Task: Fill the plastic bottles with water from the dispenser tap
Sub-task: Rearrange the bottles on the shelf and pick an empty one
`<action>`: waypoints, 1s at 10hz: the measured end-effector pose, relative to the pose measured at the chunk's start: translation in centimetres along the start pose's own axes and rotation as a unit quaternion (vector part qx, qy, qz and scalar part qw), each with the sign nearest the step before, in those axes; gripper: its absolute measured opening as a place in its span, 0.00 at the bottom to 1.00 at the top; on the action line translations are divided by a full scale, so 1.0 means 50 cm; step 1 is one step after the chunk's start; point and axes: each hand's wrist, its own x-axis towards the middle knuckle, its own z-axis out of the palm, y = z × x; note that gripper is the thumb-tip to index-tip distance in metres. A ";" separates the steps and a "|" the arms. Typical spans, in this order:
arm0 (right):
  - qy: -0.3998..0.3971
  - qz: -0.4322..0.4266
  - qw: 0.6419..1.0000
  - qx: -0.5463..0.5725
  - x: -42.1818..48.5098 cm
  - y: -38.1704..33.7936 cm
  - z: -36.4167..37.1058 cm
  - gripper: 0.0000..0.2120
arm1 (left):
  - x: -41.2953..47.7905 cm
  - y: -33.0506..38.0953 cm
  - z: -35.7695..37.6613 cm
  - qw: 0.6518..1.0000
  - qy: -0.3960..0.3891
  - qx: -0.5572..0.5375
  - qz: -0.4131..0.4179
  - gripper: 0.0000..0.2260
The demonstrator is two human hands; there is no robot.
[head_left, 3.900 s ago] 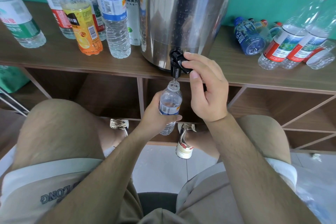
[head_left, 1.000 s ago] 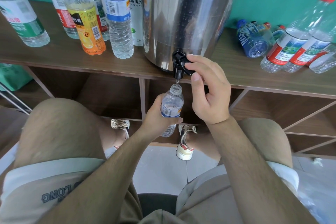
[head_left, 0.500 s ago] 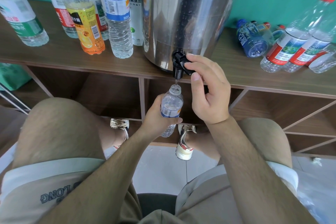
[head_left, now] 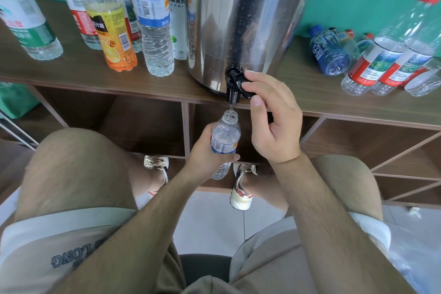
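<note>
The left hand [head_left: 207, 153] grips the small clear water bottle [head_left: 225, 137] around its labelled middle, with fingers and thumb curled round it. The bottle is uncapped and held upright in front of the shelf unit, its open neck directly below the black tap [head_left: 232, 88]. A thin stream of water runs from the spout into the neck. The fill level cannot be told.

The right hand [head_left: 274, 126] pinches the tap lever [head_left: 245, 89] between thumb and forefinger; the remaining fingers are loosely curled.

The tap sits at the base of the stainless steel dispenser [head_left: 238, 19], which stands on the wooden shelf top [head_left: 310, 100]. Left of the dispenser stand an orange juice bottle [head_left: 112, 31] and a blue-labelled bottle [head_left: 155, 31]. To the right, a blue bottle [head_left: 330, 52] lies on its side near two red-labelled bottles [head_left: 372, 64]
</note>
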 end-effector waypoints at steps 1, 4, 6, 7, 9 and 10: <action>-0.001 0.002 1.000 0.000 0.000 0.000 0.000 0.13 | -0.001 0.004 -0.001 1.000 0.000 -0.001 -0.002 0.36; 0.000 0.004 1.000 0.004 -0.001 -0.004 0.001 0.13 | -0.003 0.009 0.001 1.000 0.001 -0.008 -0.004 0.38; -0.002 0.005 1.000 0.004 0.000 -0.004 -0.001 0.14 | -0.004 0.015 0.000 1.000 0.003 0.000 -0.004 0.38; -0.001 0.002 1.000 0.001 0.000 -0.003 0.000 0.13 | -0.007 0.015 -0.001 1.000 0.003 -0.010 -0.005 0.38; 0.000 -0.001 1.000 0.002 0.000 0.000 0.001 0.13 | -0.009 0.020 -0.001 1.000 0.005 -0.006 -0.012 0.38; -0.001 -0.002 1.000 0.003 -0.001 0.001 0.001 0.13 | -0.011 0.023 -0.001 1.000 0.005 -0.002 -0.016 0.38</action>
